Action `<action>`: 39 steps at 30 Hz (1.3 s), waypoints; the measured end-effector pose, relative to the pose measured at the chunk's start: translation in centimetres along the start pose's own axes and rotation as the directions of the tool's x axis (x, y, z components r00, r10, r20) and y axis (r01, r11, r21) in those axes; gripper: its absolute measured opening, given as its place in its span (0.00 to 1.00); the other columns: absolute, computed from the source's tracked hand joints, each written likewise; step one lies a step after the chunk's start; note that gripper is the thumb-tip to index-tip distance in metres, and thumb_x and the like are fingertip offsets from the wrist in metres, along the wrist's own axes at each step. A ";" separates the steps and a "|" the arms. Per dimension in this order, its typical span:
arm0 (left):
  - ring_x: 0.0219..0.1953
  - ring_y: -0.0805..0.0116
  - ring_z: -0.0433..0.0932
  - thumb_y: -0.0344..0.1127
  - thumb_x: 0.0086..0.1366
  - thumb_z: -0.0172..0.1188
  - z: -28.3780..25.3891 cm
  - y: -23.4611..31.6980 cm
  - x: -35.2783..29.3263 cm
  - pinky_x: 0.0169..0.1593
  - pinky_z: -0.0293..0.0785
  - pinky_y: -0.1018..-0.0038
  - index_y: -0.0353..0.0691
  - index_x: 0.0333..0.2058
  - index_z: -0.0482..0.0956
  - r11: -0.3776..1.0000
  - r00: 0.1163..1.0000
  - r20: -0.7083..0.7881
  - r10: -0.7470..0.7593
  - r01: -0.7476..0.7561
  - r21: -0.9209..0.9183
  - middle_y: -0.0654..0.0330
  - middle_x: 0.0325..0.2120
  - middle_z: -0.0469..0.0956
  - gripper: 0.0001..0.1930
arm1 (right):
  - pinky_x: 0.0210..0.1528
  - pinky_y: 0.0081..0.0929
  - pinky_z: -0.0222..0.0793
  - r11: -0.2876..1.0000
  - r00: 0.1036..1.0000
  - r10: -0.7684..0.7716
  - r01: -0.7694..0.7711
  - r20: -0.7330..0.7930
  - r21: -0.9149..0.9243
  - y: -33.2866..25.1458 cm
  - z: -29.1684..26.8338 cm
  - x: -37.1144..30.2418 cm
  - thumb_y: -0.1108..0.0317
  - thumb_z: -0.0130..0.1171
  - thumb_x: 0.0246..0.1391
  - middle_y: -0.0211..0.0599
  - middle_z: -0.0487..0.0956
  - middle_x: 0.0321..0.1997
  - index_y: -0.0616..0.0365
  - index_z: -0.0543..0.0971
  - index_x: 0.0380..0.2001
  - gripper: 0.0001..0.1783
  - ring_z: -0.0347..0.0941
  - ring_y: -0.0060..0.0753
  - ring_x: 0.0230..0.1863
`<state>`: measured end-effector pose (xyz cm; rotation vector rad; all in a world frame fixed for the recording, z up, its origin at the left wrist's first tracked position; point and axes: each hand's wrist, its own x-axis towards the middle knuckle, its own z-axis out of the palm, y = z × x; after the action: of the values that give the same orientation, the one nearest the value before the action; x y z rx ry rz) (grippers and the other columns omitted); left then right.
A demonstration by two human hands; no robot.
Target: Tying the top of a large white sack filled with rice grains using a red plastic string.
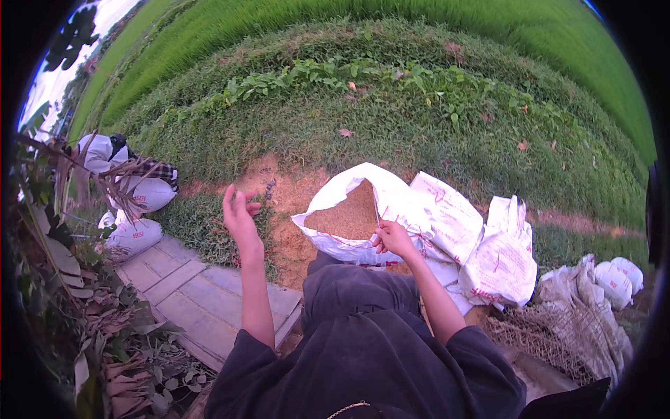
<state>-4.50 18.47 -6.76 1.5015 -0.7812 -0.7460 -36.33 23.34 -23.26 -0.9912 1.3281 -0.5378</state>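
open white woven plastic sack of brown grain [349, 216] — likely heavy, floppy | right hand [392, 239] fingers pinching sack's near rim | left hand [239, 213] left of sack, raised, fingers loosely curled, empty

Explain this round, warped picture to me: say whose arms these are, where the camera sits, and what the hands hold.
There is no machine here. A person wears a wide fisheye camera on the head, looking down, so the edges curve. The arms rising from the lower edge are their own. The right hand grips the rim of an open white sack filled with brown grain. The left hand is raised in the air, fingers loosely curled; whether it pinches anything is unclear. More white sacks lie to the right, wooden planks to the left, grass beyond.
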 end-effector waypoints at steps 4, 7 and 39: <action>0.29 0.76 0.77 0.49 0.71 0.50 8.3 -5.6 -0.2 0.34 0.70 0.79 0.37 0.50 0.75 0.942 0.747 0.578 -0.330 0.217 0.258 0.60 0.33 0.81 0.21 | 0.17 0.26 0.75 0.977 0.975 0.163 -0.139 0.152 -0.159 0.2 0.7 0.3 0.73 0.49 0.60 0.44 0.81 0.22 0.71 0.75 0.32 0.10 0.79 0.32 0.18; 0.30 0.73 0.77 0.69 0.62 0.50 14.5 -11.5 -1.4 0.35 0.71 0.78 0.36 0.48 0.75 0.700 0.330 0.617 -0.714 0.364 0.614 0.59 0.33 0.81 0.37 | 0.17 0.27 0.75 0.954 0.950 0.278 -0.256 0.143 -0.155 1.2 2.1 0.5 0.73 0.50 0.59 0.45 0.82 0.22 0.71 0.75 0.30 0.10 0.79 0.34 0.17; 0.22 0.72 0.79 0.39 0.74 0.40 17.5 -23.4 -4.2 0.19 0.65 0.77 0.39 0.51 0.63 0.672 0.350 0.597 -0.722 0.562 0.482 0.60 0.32 0.78 0.13 | 0.32 0.37 0.74 0.940 0.748 -0.053 -0.186 -0.662 -0.285 7.3 10.4 3.3 0.67 0.52 0.57 0.42 0.79 0.18 0.63 0.78 0.31 0.11 0.80 0.36 0.21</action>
<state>-20.14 13.22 -31.24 1.6748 -0.8546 -2.0948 -27.12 27.34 -31.76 -1.0623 2.1523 -0.6548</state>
